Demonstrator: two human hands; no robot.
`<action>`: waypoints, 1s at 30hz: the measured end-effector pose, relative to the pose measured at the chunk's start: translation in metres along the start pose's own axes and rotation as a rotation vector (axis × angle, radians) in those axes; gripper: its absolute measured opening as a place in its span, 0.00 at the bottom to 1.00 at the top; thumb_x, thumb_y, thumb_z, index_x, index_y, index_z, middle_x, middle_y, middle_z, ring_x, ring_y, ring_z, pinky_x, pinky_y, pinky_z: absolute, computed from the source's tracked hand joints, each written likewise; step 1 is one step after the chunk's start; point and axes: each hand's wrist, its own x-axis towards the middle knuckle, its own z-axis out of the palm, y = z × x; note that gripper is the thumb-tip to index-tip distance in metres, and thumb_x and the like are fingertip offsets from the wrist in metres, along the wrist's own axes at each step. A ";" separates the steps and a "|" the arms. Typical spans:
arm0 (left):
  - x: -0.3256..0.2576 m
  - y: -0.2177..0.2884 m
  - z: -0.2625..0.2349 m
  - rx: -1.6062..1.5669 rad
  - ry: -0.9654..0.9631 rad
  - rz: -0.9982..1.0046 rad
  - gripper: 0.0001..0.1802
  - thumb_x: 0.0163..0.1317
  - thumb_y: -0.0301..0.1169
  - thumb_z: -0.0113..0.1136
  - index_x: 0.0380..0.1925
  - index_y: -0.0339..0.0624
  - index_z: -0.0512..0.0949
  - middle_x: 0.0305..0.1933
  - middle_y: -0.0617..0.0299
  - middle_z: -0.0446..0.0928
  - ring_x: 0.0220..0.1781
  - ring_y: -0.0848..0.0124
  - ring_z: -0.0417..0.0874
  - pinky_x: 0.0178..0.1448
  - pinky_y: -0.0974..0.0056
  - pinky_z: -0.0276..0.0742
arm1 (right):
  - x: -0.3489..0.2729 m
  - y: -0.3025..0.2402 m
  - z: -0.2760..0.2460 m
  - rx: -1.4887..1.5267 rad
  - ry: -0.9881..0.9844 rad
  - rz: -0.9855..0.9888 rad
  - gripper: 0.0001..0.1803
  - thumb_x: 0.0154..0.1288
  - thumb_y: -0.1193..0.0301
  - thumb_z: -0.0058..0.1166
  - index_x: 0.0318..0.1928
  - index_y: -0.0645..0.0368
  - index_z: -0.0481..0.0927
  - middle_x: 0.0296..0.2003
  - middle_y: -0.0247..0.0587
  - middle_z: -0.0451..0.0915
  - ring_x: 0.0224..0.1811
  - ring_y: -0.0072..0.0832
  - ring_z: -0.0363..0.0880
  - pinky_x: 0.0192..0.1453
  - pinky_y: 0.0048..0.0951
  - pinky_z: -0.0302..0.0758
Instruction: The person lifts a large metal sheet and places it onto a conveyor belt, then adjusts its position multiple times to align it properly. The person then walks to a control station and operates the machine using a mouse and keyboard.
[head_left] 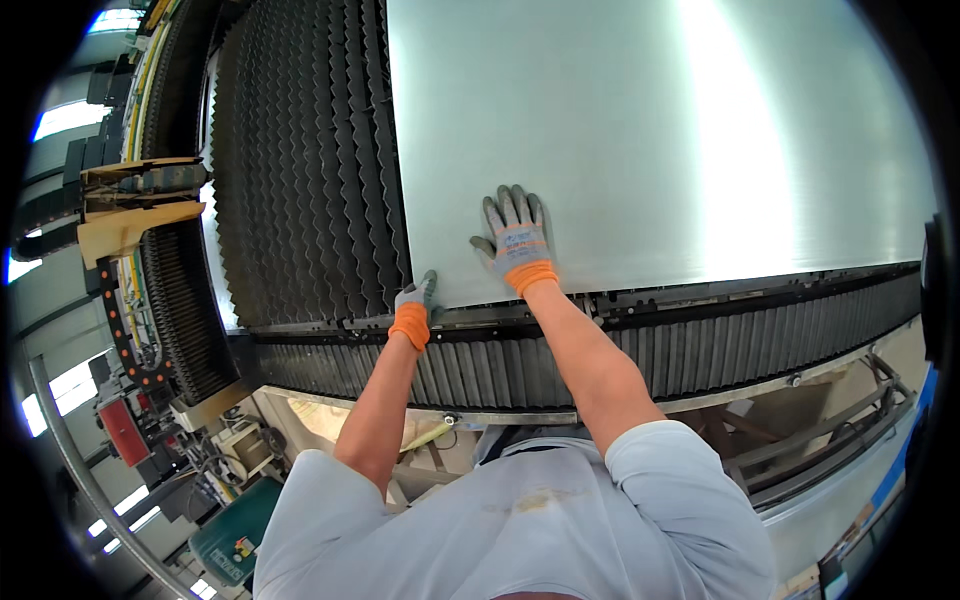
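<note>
Nearest, the person's pale shirt [545, 540] stands against the machine side, below a metal rail [690, 402] and a black pleated cover [500, 378] running along the near side. The cover appears intact where visible.

Left hand [413, 297]: gloved, at the near left corner of the metal sheet [600, 130], one digit extended forward. Whether its fingers close on the edge cannot be told; they are partly hidden. Right hand [516, 238]: gloved, open, palm down on the sheet a little farther in, fingers slightly spread, gripping nothing.

The sheet lies flat over the right part of the slatted bed, its near edge close to the near frame. Wavy black slats [310, 160] show along its left edge. Far edge out of view.

Finding: placing the sheet on the bed is judged largely done. Final alignment, if required, seems to be what is left; squareness cannot be confirmed. No cuts are visible on the sheet. Farther left stands a carriage bracket [120, 232], apart from the sheet
</note>
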 end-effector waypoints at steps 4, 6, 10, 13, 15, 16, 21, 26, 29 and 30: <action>-0.001 -0.004 -0.013 0.215 0.155 0.125 0.34 0.54 0.52 0.70 0.50 0.32 0.79 0.44 0.53 0.82 0.40 0.58 0.82 0.40 0.58 0.79 | -0.005 -0.003 -0.013 0.125 0.007 -0.018 0.39 0.70 0.42 0.37 0.73 0.54 0.60 0.75 0.47 0.53 0.78 0.45 0.45 0.79 0.53 0.39; -0.029 0.018 -0.009 0.119 0.172 0.067 0.36 0.55 0.54 0.68 0.49 0.29 0.79 0.47 0.50 0.82 0.44 0.56 0.83 0.45 0.58 0.78 | 0.002 0.006 -0.015 0.157 0.045 -0.013 0.39 0.70 0.43 0.38 0.72 0.54 0.61 0.74 0.47 0.53 0.78 0.45 0.45 0.79 0.53 0.40; 0.038 -0.022 -0.062 0.257 0.171 0.112 0.28 0.57 0.53 0.67 0.42 0.36 0.82 0.36 0.55 0.81 0.33 0.63 0.82 0.32 0.60 0.77 | -0.005 -0.006 -0.017 0.243 0.147 -0.026 0.39 0.67 0.43 0.44 0.69 0.56 0.65 0.72 0.48 0.58 0.76 0.44 0.50 0.80 0.49 0.42; 0.000 0.015 -0.025 0.108 -0.023 0.009 0.25 0.58 0.54 0.66 0.33 0.39 0.81 0.24 0.62 0.76 0.23 0.67 0.78 0.28 0.60 0.75 | 0.002 0.007 -0.015 0.212 0.148 0.010 0.39 0.67 0.42 0.45 0.69 0.57 0.66 0.71 0.47 0.59 0.76 0.44 0.51 0.79 0.49 0.43; -0.001 0.007 -0.021 0.096 0.014 0.044 0.25 0.58 0.54 0.67 0.33 0.40 0.81 0.24 0.62 0.76 0.23 0.67 0.77 0.27 0.60 0.74 | -0.001 0.005 -0.009 0.199 0.151 0.006 0.39 0.67 0.42 0.44 0.68 0.57 0.67 0.71 0.47 0.60 0.76 0.44 0.50 0.79 0.50 0.42; 0.001 0.000 -0.021 0.083 0.039 0.057 0.25 0.58 0.54 0.67 0.33 0.40 0.81 0.24 0.63 0.76 0.23 0.67 0.77 0.27 0.60 0.74 | -0.003 0.005 -0.009 0.190 0.119 0.008 0.39 0.67 0.42 0.43 0.69 0.56 0.66 0.72 0.47 0.58 0.77 0.44 0.49 0.79 0.50 0.42; 0.010 -0.021 -0.004 -0.004 0.057 0.013 0.28 0.56 0.52 0.70 0.41 0.37 0.81 0.32 0.59 0.79 0.28 0.65 0.78 0.30 0.59 0.76 | -0.007 0.011 -0.004 0.170 0.012 -0.002 0.41 0.69 0.41 0.40 0.72 0.56 0.61 0.74 0.46 0.54 0.78 0.44 0.46 0.80 0.50 0.40; -0.014 0.009 -0.014 0.204 0.069 0.142 0.33 0.57 0.51 0.67 0.53 0.35 0.78 0.54 0.50 0.80 0.44 0.62 0.82 0.56 0.60 0.73 | -0.005 0.007 -0.003 0.216 0.114 0.018 0.43 0.68 0.38 0.36 0.72 0.56 0.60 0.74 0.46 0.55 0.78 0.42 0.46 0.80 0.49 0.36; -0.043 0.014 -0.023 0.068 0.168 0.078 0.22 0.59 0.46 0.69 0.45 0.42 0.83 0.41 0.56 0.83 0.36 0.65 0.82 0.35 0.60 0.77 | -0.001 0.002 -0.015 0.227 0.098 0.025 0.44 0.67 0.36 0.37 0.71 0.55 0.63 0.73 0.45 0.57 0.78 0.41 0.48 0.81 0.47 0.37; -0.056 0.023 -0.018 -0.009 0.179 0.017 0.20 0.59 0.45 0.69 0.43 0.43 0.83 0.38 0.58 0.83 0.34 0.65 0.82 0.30 0.60 0.76 | -0.003 0.001 -0.019 0.230 0.102 0.035 0.43 0.67 0.37 0.38 0.71 0.55 0.63 0.73 0.45 0.57 0.77 0.41 0.48 0.81 0.47 0.37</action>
